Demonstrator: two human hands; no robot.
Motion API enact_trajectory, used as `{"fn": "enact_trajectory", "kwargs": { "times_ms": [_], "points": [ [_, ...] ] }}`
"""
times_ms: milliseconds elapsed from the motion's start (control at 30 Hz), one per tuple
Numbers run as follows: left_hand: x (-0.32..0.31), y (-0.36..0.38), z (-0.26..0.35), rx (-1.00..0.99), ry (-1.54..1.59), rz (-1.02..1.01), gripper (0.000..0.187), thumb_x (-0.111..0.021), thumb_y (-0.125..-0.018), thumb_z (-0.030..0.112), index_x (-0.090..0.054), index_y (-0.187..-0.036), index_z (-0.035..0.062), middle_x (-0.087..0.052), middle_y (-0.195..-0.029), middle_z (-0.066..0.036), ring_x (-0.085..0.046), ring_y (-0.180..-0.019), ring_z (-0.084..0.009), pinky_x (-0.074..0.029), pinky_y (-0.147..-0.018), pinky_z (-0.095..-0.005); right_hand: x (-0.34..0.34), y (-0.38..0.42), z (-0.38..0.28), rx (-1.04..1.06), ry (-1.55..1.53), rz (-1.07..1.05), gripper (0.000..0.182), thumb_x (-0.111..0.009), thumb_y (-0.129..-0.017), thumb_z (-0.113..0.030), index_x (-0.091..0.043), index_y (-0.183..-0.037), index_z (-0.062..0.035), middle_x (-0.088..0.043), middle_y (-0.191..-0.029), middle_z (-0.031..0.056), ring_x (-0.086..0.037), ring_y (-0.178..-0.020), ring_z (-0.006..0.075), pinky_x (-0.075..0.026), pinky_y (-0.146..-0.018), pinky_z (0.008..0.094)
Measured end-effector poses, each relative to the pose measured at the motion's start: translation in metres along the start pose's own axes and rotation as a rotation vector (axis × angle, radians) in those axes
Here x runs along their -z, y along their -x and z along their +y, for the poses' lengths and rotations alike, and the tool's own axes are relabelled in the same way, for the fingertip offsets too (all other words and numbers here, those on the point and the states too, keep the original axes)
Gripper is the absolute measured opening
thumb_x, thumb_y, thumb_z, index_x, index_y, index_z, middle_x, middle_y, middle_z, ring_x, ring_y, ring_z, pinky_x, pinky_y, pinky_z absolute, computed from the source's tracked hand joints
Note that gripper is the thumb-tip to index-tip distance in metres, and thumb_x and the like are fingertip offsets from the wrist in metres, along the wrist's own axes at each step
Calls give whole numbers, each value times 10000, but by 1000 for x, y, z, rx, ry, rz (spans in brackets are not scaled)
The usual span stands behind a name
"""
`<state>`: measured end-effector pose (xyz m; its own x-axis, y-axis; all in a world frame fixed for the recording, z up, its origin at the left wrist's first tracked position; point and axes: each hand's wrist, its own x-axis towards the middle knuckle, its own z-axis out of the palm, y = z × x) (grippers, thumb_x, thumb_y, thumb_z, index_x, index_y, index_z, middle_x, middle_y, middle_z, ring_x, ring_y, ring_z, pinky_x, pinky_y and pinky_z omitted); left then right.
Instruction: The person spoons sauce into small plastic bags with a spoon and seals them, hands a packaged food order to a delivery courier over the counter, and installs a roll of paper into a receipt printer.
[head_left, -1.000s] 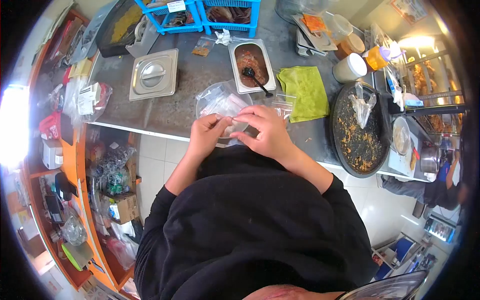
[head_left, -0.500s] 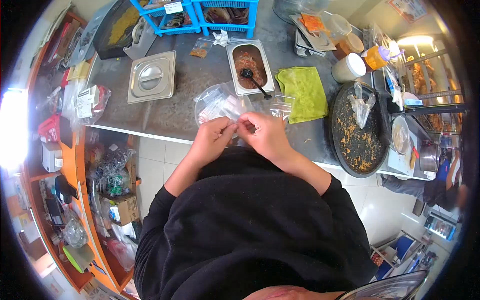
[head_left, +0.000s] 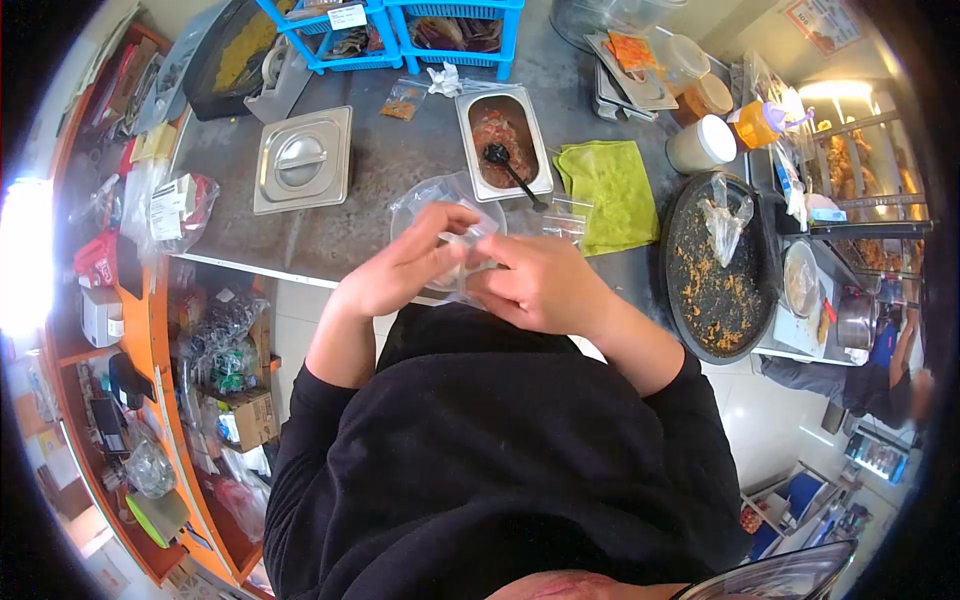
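A small clear plastic bag [head_left: 484, 226] is between my two hands near the table's front edge. My left hand [head_left: 405, 262] is closed on the bag's left side, its fingers curled over the top. From the other side my right hand [head_left: 548, 284] pinches the bag, partly hiding it. Just behind them sits a round clear plastic bowl [head_left: 402, 212], mostly covered by my left hand. Beyond my right hand is a steel pan [head_left: 548, 170] of reddish chopped food, with a black spoon [head_left: 520, 180] resting in it. Another clear zip bag [head_left: 566, 222] lies beside the pan.
A green cloth [head_left: 608, 195] and a dark round tray [head_left: 690, 320] with crumbs lie to the right. A lidded steel pan [head_left: 302, 160] stands left. Blue baskets [head_left: 455, 58], a small filled bag [head_left: 403, 101] and jars [head_left: 700, 140] are further back. Another person [head_left: 890, 375] is at far right.
My left hand has risen and opened out from a fingertip pinch, with the clear bag now showing between both hands. My right hand has shifted slightly right and down.
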<state>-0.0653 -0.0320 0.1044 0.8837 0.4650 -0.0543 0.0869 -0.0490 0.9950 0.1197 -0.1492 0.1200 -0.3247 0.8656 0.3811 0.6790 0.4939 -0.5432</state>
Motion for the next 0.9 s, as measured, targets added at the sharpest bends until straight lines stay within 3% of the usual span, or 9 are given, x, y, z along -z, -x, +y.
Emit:
{"fn": "enact_trajectory", "kwargs": {
  "times_ms": [100, 267, 333, 467, 567, 700, 767, 867, 900],
  "points": [
    [-2, -2, 3, 21, 374, -473, 610, -459, -987, 320, -255, -1418, -60, -363, -1407, -147, -330, -1315, -227, -280, -1067, -356, 9, 2, 6, -81, -1, -163, 128, -655, -793, -180, -632, -914, -144, -586, -954, 79, -623, -832, 223, -496, -613, 360],
    [0, -4, -4, 57, 355, -223, 632, -377, -1001, 383, -241, -1415, -76, -430, -1327, -164, -385, -1279, -240, -272, -1079, -382, 35, -6, 51, -239, -125, -124, 224, -650, -761, -101, -641, -967, -188, -584, -1058, 83, -593, -1000, 255, -486, -755, 385],
    [4, -10, -10, 7, 410, -91, 647, -350, -998, 420, -227, -1419, -56, -462, -1281, -168, -410, -1253, -250, -275, -1078, -400, 39, -1, 81, -288, 152, -105, 239, -648, -740, -60, -637, -950, -174, -565, -1136, 80, -547, -1085, 275, -443, -851, 409],
    [9, -27, -38, 6, 35, 278, 497, -336, -1011, 333, -242, -1380, 13, -455, -1239, -141, -436, -1158, -232, -317, -1016, -377, 16, 6, 124, -243, 216, -168, 245, -642, -716, 6, -640, -908, -146, -498, -1288, 63, -444, -1218, 294, -345, -989, 452],
    [1, -40, -61, -32, -185, 417, 576, -505, -942, 188, -188, -1389, 9, -411, -1292, -154, -419, -1162, -273, -286, -1029, -409, 3, -2, 152, -175, 162, -68, 232, -626, -735, 41, -639, -908, -113, -558, -1205, 91, -536, -1099, 295, -427, -906, 393],
    [-6, -54, -80, -77, -828, 480, 784, -669, -821, 122, -146, -1393, 7, -364, -1372, -179, -400, -1222, -331, -209, -1058, -503, 3, -14, 171, -404, -174, 137, 161, -598, -762, 45, -623, -876, -66, -629, -988, 109, -633, -889, 282, -504, -757, 352],
    [-9, -61, -94, -126, -898, 458, 830, -670, -821, 158, -105, -1404, -14, -322, -1419, -186, -361, -1278, -355, -172, -1070, -533, 1, -16, 161, -411, -81, 300, 153, -578, -770, 62, -605, -877, -43, -636, -896, 112, -647, -792, 287, -519, -681, 332],
    [-15, -71, -109, -155, -943, 463, 883, -688, -800, 165, -74, -1411, -10, -305, -1440, -187, -354, -1304, -364, -134, -1068, -576, 1, -11, 137, -462, -195, 246, 185, -555, -768, 79, -591, -903, -42, -629, -901, 100, -639, -824, 295, -517, -699, 341],
    [-17, -73, -113, -154, -948, 469, 898, -697, -790, 160, -69, -1412, -3, -308, -1440, -186, -360, -1303, -362, -125, -1064, -590, 1, -8, 140, -342, -139, 300, 209, -543, -770, 88, -576, -926, -46, -622, -885, 99, -636, -822, 300, -515, -693, 345]
  ]
}}
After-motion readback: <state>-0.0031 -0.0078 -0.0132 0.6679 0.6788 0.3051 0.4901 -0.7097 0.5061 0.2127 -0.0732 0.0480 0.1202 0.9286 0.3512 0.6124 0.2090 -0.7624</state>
